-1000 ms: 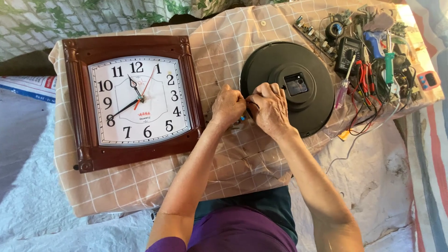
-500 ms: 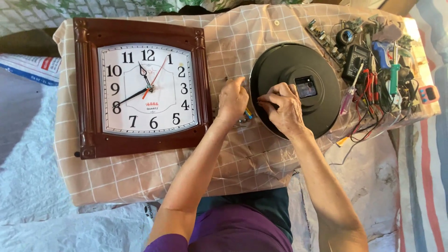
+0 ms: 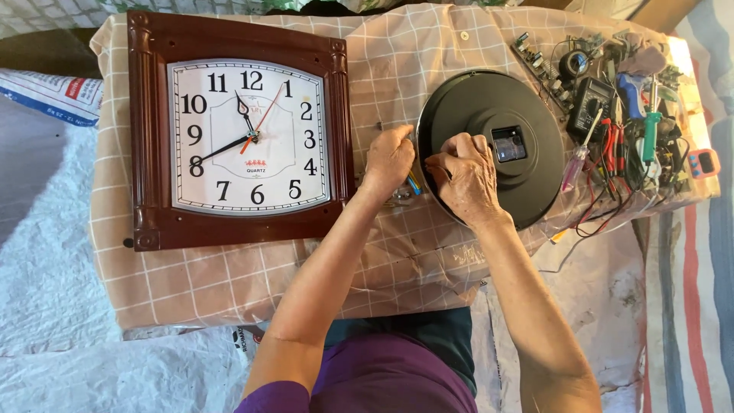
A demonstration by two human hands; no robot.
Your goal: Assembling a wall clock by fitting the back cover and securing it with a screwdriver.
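Both hands are meeting at the centre of the frame, at the left rim of a round black clock [image 3: 489,145] that is lying face down on a checked cloth [image 3: 397,53]. The right hand [image 3: 464,177] is resting on the clock's back, just left of the small square movement [image 3: 508,144] at its hub, with fingers curled in a loose pinch (whether they are actually gripping anything is hidden by the knuckles). The left hand [image 3: 388,159] is sitting just off the rim on the cloth side, closed around a thin tool [image 3: 414,183] whose coloured end is poking out below the fist and slanting down and right toward the clock's edge.

So the clock is lying to the right of both hands, the right one being on it, the left one just beside it. Both forearms are rising from the bottom of the frame and converging, wrists bent inward.

A brown rectangular wall clock [image 3: 238,130] is lying face up, well apart at the upper left. At the upper right, a clutter of tools [image 3: 627,130] is crowding the cloth's edge: screwdrivers, a black meter, wires, circuit boards.
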